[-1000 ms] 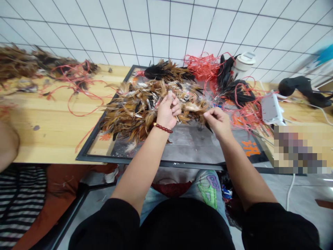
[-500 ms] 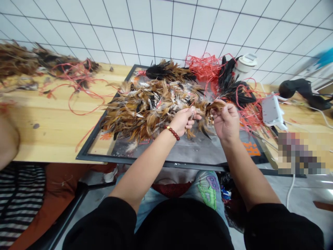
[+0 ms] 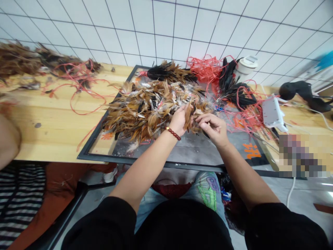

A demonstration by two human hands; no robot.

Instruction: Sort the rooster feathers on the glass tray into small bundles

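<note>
My left hand (image 3: pixel 179 121), with a dark red bead bracelet (image 3: pixel 173 134) at the wrist, is closed on a small bunch of brown feathers (image 3: pixel 187 116) that stands up from its fingers. My right hand (image 3: pixel 214 130) is at the right edge of a large heap of brown, white and black feathers (image 3: pixel 140 111). Its fingers reach left toward loose feathers, with thumb and forefinger slightly apart; no held feather shows there. The heap lies on a dark-framed panel (image 3: pixel 153 160). Behind it lies a tied bundle of black and brown feathers (image 3: pixel 170 72).
Tangled red plastic string (image 3: pixel 205 69) and black feathers (image 3: pixel 229 81) lie at the back right. Beyond are a white lidded container (image 3: pixel 247 66), a white box (image 3: pixel 273 113) and cables. More feathers (image 3: pixel 18 59) and string (image 3: pixel 85 107) lie at left. Another person's arm (image 3: pixel 7 139) enters there.
My right hand has moved left and slightly down, from above the panel's right part to the heap's edge. The brown feathers it held are gone from it; brown feathers now stand in my left hand.
</note>
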